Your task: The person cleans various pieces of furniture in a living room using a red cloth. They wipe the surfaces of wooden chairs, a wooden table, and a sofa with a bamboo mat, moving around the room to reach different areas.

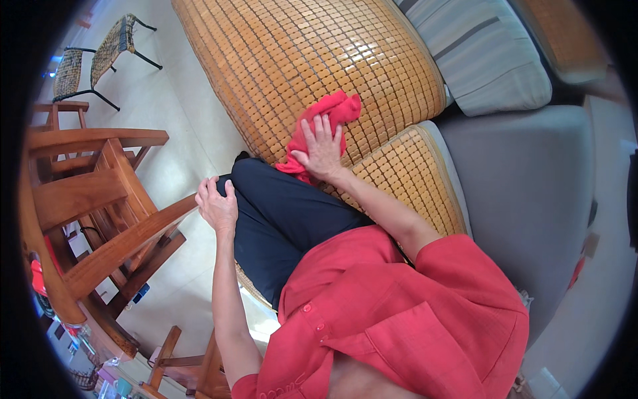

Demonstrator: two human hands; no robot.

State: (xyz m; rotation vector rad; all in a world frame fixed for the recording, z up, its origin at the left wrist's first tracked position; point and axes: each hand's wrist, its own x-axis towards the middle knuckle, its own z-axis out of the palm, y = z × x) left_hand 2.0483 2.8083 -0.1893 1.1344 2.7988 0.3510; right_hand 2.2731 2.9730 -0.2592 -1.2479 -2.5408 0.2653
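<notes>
A crumpled red cloth (pixel 324 112) lies on the tan tile seat mat (pixel 299 55) of a sofa, partly against my dark trousers. My right hand (pixel 321 152) rests flat on that cloth, palm down with the fingers spread. At the edge of my knee is my left hand (pixel 218 202), its fingers apart and slightly bent, with no object seen in it. Beside my right forearm, a smaller piece of tile mat (pixel 413 179) covers the seat next to my thigh.
A grey sofa backrest (pixel 518 189) and a striped cushion (pixel 491 60) are on the right. Wooden chairs (pixel 119 239) stand close to my left hand. A woven chair with black legs (pixel 112 50) is at the upper left. Small items crowd a surface at the lower left.
</notes>
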